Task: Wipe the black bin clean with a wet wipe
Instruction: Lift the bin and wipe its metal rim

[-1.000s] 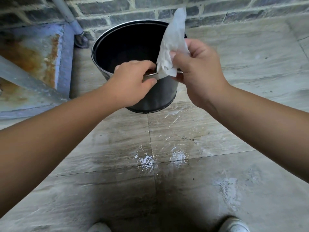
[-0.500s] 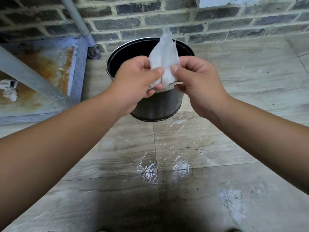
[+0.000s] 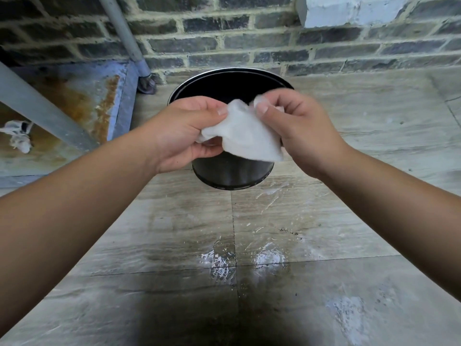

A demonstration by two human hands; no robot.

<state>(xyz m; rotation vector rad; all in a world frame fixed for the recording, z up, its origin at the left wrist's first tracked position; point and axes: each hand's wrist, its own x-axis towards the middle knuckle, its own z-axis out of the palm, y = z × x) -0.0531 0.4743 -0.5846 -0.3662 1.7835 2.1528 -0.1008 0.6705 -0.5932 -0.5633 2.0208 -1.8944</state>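
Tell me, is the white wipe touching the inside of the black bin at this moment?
No, the wet wipe is held up between the left hand and right hand, in front of the black bin.

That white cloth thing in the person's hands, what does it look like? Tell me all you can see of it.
The wet wipe is a white, soft, fibrous-looking sheet, crumpled and partly folded. It is held in the air in front of the black bin, pinched at its upper edge between the left hand and right hand. Its lower part hangs loose. No dirt shows on it.
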